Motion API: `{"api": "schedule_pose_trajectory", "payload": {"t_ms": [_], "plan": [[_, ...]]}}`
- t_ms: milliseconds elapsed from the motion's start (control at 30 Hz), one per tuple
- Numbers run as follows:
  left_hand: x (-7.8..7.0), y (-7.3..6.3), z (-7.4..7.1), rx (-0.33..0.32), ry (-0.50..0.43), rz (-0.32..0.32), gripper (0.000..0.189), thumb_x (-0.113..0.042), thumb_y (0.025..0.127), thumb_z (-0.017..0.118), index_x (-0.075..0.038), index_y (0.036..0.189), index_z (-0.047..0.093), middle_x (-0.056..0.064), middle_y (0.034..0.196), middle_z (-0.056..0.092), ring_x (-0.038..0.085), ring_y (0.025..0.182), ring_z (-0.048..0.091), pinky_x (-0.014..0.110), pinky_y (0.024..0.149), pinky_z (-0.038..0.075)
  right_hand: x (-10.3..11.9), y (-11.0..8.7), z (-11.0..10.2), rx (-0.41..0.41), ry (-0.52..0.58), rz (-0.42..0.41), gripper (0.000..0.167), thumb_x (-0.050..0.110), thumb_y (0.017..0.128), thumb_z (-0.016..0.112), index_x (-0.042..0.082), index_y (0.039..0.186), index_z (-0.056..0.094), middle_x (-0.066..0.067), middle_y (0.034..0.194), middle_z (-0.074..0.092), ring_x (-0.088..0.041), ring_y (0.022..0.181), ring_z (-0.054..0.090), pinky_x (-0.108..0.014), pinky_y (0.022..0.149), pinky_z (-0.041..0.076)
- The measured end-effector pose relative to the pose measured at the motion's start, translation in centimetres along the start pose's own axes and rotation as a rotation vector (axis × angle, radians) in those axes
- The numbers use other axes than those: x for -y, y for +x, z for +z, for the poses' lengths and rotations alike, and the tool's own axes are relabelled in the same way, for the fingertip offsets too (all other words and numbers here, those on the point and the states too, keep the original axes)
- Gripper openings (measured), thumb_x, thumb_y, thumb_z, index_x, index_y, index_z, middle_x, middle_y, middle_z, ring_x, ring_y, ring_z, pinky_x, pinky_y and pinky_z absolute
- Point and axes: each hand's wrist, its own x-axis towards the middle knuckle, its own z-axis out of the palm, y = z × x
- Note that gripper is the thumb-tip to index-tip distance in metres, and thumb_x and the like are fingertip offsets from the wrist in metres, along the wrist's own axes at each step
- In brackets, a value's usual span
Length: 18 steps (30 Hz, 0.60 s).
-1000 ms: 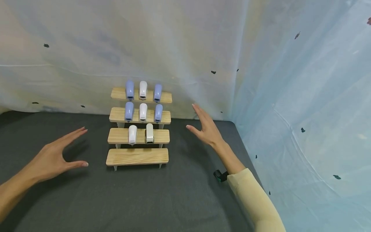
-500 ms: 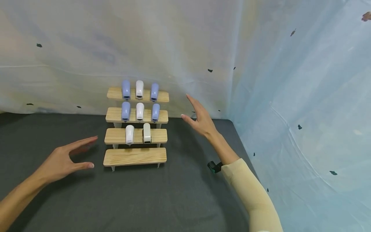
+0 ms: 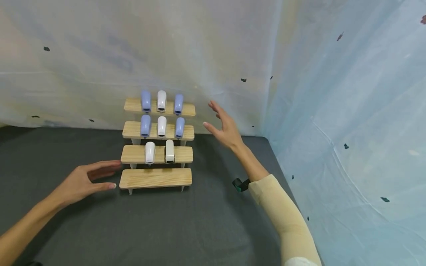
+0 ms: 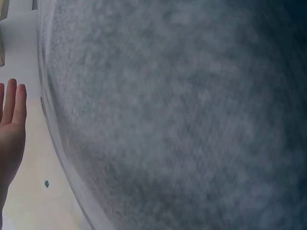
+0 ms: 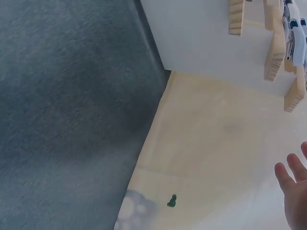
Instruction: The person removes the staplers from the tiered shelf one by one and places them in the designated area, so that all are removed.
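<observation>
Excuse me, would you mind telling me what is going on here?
A person's bare left hand and right hand are open at either side of a tiered pale wooden rack; neither grips anything, though the left may be touching the rack. Four glossy blue staplers and four whitish staplers sit on its upper three tiers.

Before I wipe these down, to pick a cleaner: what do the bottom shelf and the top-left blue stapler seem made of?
Bottom shelf: probably wood, smooth, judging by its streaky grain. Top-left blue stapler: likely plastic, smooth, from its rounded, evenly coloured shell.
</observation>
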Motion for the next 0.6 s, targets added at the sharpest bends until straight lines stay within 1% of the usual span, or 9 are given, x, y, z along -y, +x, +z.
{"api": "schedule_pose_trajectory", "payload": {"t_ms": [33,100,200,267,400,533,600], "plan": [[0.0,0.1,0.1,0.009,-0.023,-0.003,0.064,-0.006,0.084,0.079,-0.007,0.143,0.052,-0.002,0.138,0.058,-0.004,0.118,0.055,0.017,0.092,0.047,0.0,0.2,0.1,-0.004,0.02,0.0,0.084,0.06,0.096,0.054,0.006,0.156,0.03,-0.009,0.153,0.042,-0.016,0.14,0.04,-0.043,0.109,0.039],[0.0,0.1,0.3,0.024,-0.059,-0.016,0.062,-0.005,0.086,0.078,-0.004,0.142,0.052,-0.003,0.137,0.058,-0.003,0.117,0.057,0.019,0.091,0.049,0.1,0.6,0.3,-0.011,0.055,0.005,0.079,0.047,0.096,0.062,0.008,0.156,0.03,-0.009,0.152,0.044,-0.015,0.139,0.041,-0.044,0.108,0.039],[-0.1,0.3,0.6,0.042,-0.108,-0.032,0.06,-0.005,0.087,0.076,-0.001,0.142,0.051,-0.009,0.135,0.058,-0.002,0.115,0.058,0.022,0.089,0.051,0.3,1.3,0.6,-0.015,0.094,0.011,0.076,0.027,0.093,0.071,0.01,0.156,0.032,-0.008,0.15,0.047,-0.017,0.137,0.044,-0.044,0.107,0.04],[-0.1,0.3,0.8,0.051,-0.146,-0.045,0.059,-0.005,0.088,0.075,0.001,0.142,0.05,-0.014,0.133,0.057,-0.001,0.114,0.059,0.024,0.088,0.053,0.5,1.8,0.7,-0.016,0.11,0.012,0.076,0.019,0.091,0.074,0.01,0.155,0.034,-0.008,0.148,0.049,-0.021,0.134,0.047,-0.044,0.106,0.042],[0.1,0.5,1.2,0.067,-0.247,-0.065,0.056,-0.002,0.09,0.072,0.004,0.141,0.049,-0.013,0.133,0.058,0.002,0.113,0.061,0.028,0.085,0.055,1.6,2.6,1.0,-0.011,0.161,0.008,0.073,0.01,0.09,0.075,0.003,0.152,0.037,-0.016,0.143,0.052,-0.031,0.129,0.051,-0.047,0.103,0.043],[0.3,0.7,1.5,0.07,-0.25,-0.08,0.055,-0.004,0.09,0.073,0.003,0.14,0.051,-0.012,0.133,0.059,0.002,0.113,0.062,0.027,0.086,0.054,3.9,3.2,0.5,0.006,0.198,0.015,0.068,0.006,0.09,0.074,-0.005,0.147,0.04,-0.023,0.139,0.054,-0.036,0.127,0.051,-0.049,0.103,0.043],[0.3,0.7,1.7,0.07,-0.234,-0.088,0.055,-0.006,0.089,0.074,0.002,0.139,0.053,-0.014,0.132,0.058,0.002,0.112,0.062,0.026,0.086,0.054,4.4,3.5,0.6,0.016,0.2,0.025,0.067,0.008,0.09,0.074,-0.005,0.146,0.041,-0.021,0.138,0.055,-0.032,0.128,0.052,-0.046,0.104,0.044]]}}
